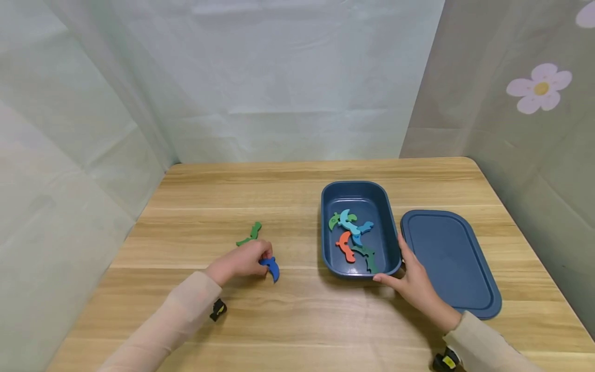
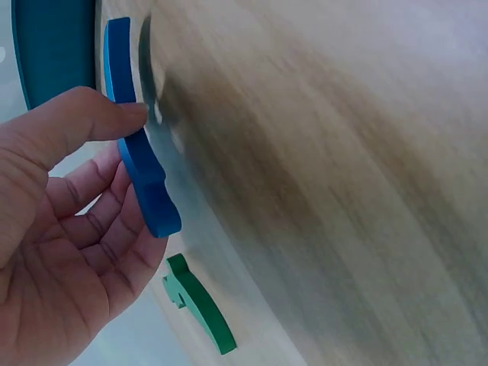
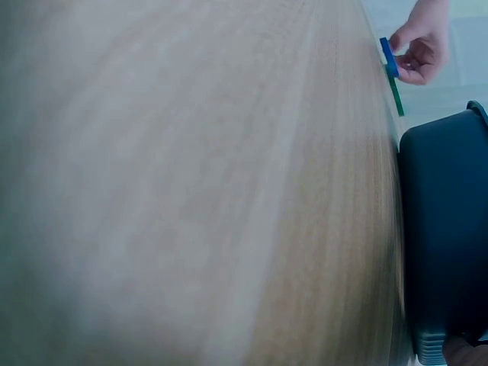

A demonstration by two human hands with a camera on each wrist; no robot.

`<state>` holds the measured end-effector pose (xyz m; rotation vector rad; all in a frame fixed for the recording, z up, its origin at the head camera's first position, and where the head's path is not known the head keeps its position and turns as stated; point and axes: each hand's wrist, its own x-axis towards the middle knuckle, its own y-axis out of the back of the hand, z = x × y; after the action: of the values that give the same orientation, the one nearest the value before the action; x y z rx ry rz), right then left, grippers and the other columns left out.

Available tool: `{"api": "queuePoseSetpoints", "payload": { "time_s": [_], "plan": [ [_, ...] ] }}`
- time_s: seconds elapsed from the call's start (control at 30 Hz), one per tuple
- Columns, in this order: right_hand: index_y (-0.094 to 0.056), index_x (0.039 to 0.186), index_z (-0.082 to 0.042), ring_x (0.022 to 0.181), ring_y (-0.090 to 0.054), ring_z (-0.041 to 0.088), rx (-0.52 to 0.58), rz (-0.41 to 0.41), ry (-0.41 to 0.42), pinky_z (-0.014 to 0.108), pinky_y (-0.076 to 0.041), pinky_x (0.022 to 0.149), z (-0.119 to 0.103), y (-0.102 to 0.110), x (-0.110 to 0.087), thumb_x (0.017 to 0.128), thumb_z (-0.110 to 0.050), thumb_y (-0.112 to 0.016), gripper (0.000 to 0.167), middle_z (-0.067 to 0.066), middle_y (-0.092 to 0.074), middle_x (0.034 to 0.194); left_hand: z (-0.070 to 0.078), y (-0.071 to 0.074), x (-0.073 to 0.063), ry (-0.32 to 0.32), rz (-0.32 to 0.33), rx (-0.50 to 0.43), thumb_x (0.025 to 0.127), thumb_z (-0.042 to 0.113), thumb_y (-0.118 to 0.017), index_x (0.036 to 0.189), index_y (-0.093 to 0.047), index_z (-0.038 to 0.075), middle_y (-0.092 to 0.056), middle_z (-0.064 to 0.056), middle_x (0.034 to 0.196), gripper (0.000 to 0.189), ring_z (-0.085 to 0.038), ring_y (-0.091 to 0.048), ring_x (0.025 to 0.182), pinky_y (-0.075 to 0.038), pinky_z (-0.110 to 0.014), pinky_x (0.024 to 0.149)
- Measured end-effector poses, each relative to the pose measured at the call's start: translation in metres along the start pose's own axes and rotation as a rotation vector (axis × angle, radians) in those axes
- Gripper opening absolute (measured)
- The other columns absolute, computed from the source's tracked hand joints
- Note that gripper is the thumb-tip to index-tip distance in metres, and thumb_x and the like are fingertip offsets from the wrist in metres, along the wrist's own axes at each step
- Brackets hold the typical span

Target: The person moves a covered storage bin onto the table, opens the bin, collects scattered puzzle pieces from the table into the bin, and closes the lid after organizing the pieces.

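My left hand [image 1: 244, 260] pinches a blue bird-shaped piece [image 1: 272, 267] between thumb and fingers, just above the table. In the left wrist view, the blue piece [image 2: 149, 183] hangs past the thumb tip. Beyond that hand lies a green piece [image 1: 255, 231], partly hidden by it in the head view. My right hand [image 1: 416, 284] holds the near right corner of a dark blue open container [image 1: 327, 227], thumb at its near wall and fingers along its side. Inside lie several bird-shaped pieces, among them an orange one [image 1: 345, 247], a light blue one [image 1: 347, 223] and a dark green one [image 1: 369, 258].
A dark blue lid [image 1: 451, 258] lies flat on the wooden table [image 1: 288, 325], right of the container and beside my right hand. Pale cloth [image 1: 297, 103] hangs behind the table's far edge and at both sides.
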<state>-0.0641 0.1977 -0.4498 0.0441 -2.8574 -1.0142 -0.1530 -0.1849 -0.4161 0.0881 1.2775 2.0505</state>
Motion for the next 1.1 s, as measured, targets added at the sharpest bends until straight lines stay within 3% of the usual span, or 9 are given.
{"api": "queuePoseSetpoints", "payload": {
  "time_s": [0.27,0.53,0.87,1.1],
  "plan": [
    [-0.011,0.150,0.004,0.134,-0.028,0.050,0.009,0.006,0.007,0.062,-0.034,0.100,0.000,-0.001,0.000,0.071,-0.023,-0.083,0.111,0.033,-0.021,0.150,0.005,0.002,0.002,0.017,0.070,-0.054,0.076,0.001,-0.070,0.085,-0.056,0.004,-0.052,-0.003,0.078,0.017,-0.012,-0.047,0.069,-0.041,-0.022,0.059],
    [-0.011,0.150,0.004,0.134,-0.028,0.050,0.007,0.002,0.009,0.062,-0.034,0.101,-0.001,-0.001,0.000,0.071,-0.023,-0.083,0.111,0.032,-0.021,0.150,0.012,0.002,0.006,-0.005,0.129,-0.043,0.073,0.001,-0.069,0.084,-0.055,0.005,-0.050,-0.002,0.077,0.018,-0.011,-0.045,0.067,-0.038,-0.020,0.058],
    [-0.011,0.150,0.004,0.134,-0.029,0.049,0.003,0.005,0.006,0.062,-0.034,0.101,-0.001,-0.001,0.000,0.071,-0.024,-0.083,0.110,0.032,-0.022,0.150,0.026,0.003,0.008,-0.060,0.189,0.054,0.073,0.005,-0.069,0.084,-0.057,0.004,-0.051,-0.002,0.078,0.016,-0.012,-0.045,0.071,-0.040,-0.021,0.061],
    [-0.011,0.150,0.004,0.134,-0.029,0.050,0.005,0.006,0.009,0.062,-0.034,0.100,0.000,-0.001,0.000,0.071,-0.023,-0.083,0.110,0.032,-0.022,0.150,0.031,0.004,0.011,-0.074,0.224,0.056,0.076,0.006,-0.070,0.090,-0.060,0.000,-0.056,-0.004,0.082,0.018,-0.013,-0.050,0.074,-0.047,-0.023,0.065]
  ]
}}
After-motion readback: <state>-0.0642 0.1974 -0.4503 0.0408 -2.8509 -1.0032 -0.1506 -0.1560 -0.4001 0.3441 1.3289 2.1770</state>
